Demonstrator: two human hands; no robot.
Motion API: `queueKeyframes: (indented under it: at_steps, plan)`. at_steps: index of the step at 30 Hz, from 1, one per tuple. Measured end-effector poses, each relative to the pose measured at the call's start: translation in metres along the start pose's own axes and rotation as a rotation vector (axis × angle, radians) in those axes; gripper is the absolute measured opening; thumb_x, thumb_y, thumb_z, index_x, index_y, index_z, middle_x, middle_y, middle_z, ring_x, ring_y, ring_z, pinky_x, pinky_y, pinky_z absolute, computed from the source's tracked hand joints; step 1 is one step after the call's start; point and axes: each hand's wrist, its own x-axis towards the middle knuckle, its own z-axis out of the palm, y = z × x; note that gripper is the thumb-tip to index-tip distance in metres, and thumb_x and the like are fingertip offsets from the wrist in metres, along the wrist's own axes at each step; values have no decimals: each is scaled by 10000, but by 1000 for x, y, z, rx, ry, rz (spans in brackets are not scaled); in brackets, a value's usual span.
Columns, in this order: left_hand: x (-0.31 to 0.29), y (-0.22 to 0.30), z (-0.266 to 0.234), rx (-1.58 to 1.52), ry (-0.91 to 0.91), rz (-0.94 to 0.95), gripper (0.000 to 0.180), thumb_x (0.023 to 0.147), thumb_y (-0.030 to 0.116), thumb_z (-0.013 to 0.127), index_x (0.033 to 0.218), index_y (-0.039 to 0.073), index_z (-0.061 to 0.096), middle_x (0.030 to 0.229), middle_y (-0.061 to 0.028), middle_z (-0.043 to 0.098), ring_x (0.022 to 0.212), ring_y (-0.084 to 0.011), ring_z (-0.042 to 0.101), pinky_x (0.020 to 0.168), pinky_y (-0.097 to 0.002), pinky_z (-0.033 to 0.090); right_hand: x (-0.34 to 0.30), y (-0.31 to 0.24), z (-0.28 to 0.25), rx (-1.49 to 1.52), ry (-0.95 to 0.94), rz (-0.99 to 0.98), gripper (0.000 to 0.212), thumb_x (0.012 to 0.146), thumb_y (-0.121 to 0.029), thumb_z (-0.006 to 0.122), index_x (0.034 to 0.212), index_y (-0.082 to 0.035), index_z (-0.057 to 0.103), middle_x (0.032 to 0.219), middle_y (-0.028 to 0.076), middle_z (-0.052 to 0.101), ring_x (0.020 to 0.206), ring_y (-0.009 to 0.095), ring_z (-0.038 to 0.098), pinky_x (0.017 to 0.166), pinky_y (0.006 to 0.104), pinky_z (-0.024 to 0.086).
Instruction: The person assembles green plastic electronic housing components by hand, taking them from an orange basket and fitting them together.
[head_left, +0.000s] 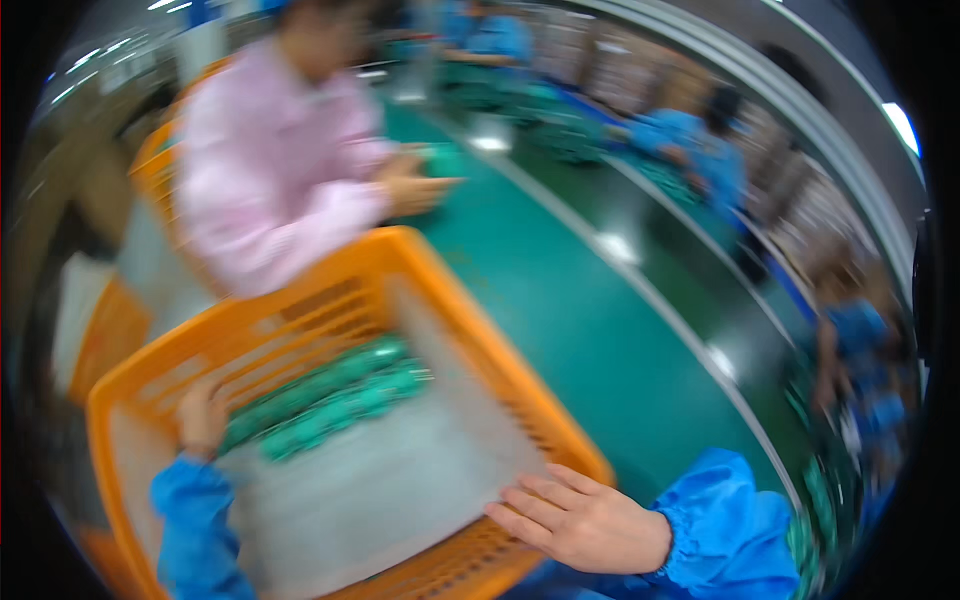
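An orange plastic basket (500, 372) with slotted walls and a pale grey lining stands tilted in front of me. Two rows of green packed pieces (345, 412) lie on the lining toward its far side; blur hides their exact kind. My left hand (203, 418) is inside the basket by the left end of those rows, its fingers smeared by motion; whether it touches them I cannot tell. Over the near right corner of the rim lies my right hand (590, 520), palm down with fingers stretched and holding nothing. Both my sleeves are blue.
A green worktable (600, 330) runs along the right of the basket beside a dark conveyor strip (690, 260). A person in pink (270, 170) sits just past the basket, handling a green piece. Several people in blue work across the line. Another orange basket (110, 335) stands at left.
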Motion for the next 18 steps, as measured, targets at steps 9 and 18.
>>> queueKeyframes:
  at_steps: [9, 18]
  plan:
    - [75, 359, -76, -435, -405, 965, 396, 690, 2, 579, 1080, -25, 516, 1030, -187, 533, 946, -328, 505, 859, -380, 375, -270, -48, 22, 232, 562, 1279, 392, 781, -179, 618, 1127, -24, 519, 1050, 176, 571, 954, 325, 549, 814, 380, 448]
    - [0, 586, -20, -357, -630, 1604, 416, 630, 157, 694, 1011, 42, 573, 1023, -147, 542, 943, -338, 497, 831, -433, 384, -483, -110, -1, 6, 524, 1783, 425, 722, -174, 681, 1090, -12, 542, 1034, 187, 570, 964, 349, 539, 819, 377, 442]
